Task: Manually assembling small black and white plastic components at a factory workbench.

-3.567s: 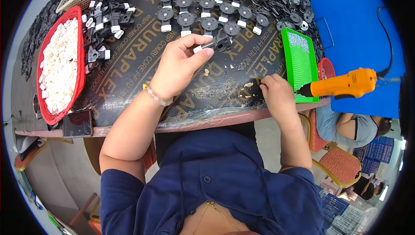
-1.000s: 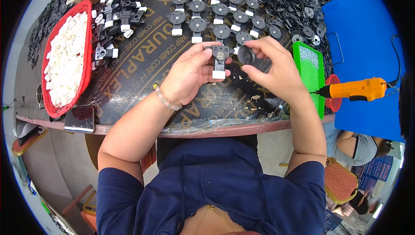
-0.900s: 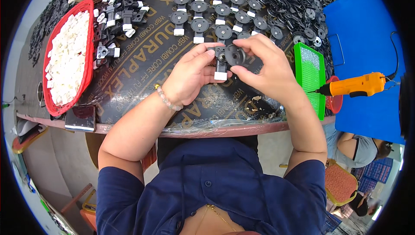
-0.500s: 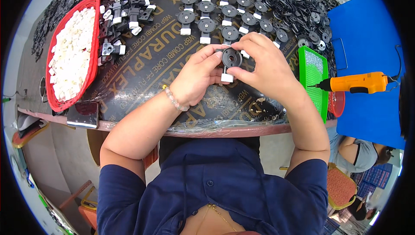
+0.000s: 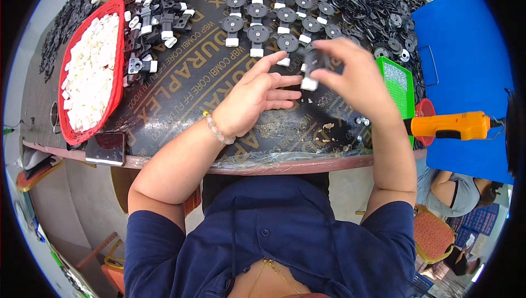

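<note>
My right hand [image 5: 359, 76] pinches a black bracket [image 5: 314, 63] with a white end piece, smeared by motion, just above the table. The fingers of my left hand [image 5: 255, 92] are spread, with nothing in them, to the left of that bracket. Beyond both hands stand rows of similar assembled brackets, each a black disc [image 5: 257, 33] on a stem with a white end piece [image 5: 256, 53]. Part of the rows at the right lies hidden behind my right hand.
At the left, a red basket [image 5: 121, 51] holds white pieces, with black and white parts [image 5: 143, 65] beside it. Loose black discs [image 5: 361, 10] heap up at the back right. A green tray [image 5: 410, 81], an orange electric screwdriver [image 5: 455, 126] and a phone [image 5: 107, 148] lie near the edge.
My left hand has let go of the bracket and opened. My right hand has carried it to the right, toward the rows. Small shiny bits on the table now show beside my right forearm.
</note>
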Motion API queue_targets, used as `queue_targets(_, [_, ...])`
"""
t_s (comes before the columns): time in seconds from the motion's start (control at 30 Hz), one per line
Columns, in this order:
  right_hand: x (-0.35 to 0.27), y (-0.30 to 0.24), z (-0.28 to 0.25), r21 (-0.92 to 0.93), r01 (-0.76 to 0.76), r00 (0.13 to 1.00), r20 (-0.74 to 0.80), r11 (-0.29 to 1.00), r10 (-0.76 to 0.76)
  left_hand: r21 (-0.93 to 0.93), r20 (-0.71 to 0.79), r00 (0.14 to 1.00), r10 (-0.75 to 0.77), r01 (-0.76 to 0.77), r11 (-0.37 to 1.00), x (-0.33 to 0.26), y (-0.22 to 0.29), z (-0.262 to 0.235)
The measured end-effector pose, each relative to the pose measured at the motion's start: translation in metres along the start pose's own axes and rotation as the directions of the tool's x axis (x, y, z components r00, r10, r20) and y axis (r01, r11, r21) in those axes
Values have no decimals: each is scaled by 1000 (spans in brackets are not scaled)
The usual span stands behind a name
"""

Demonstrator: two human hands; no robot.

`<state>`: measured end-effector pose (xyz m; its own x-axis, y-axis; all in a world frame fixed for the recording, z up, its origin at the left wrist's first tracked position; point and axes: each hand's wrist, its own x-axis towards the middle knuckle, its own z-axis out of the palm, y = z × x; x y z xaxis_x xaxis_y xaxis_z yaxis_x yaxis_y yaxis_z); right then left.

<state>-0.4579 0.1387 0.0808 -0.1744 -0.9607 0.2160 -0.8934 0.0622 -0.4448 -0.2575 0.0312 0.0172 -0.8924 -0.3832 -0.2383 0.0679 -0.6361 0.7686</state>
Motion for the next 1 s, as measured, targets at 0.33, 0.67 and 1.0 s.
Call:
queue_targets(0.33, [-9,75,14,-245,-225,970,33,943,240,193,114,992,-55,32,981,0,-1,-3])
queue_targets(0.67, [76,-32,63,-8,307,950,-66,952,-306,538,615,348,708,-841,-54,-12,-2,-3])
queue_targets(1.0, [157,-139,215,74,334,921,185,940,-342,506,648,96,755,-795,-334,-16,11,-7])
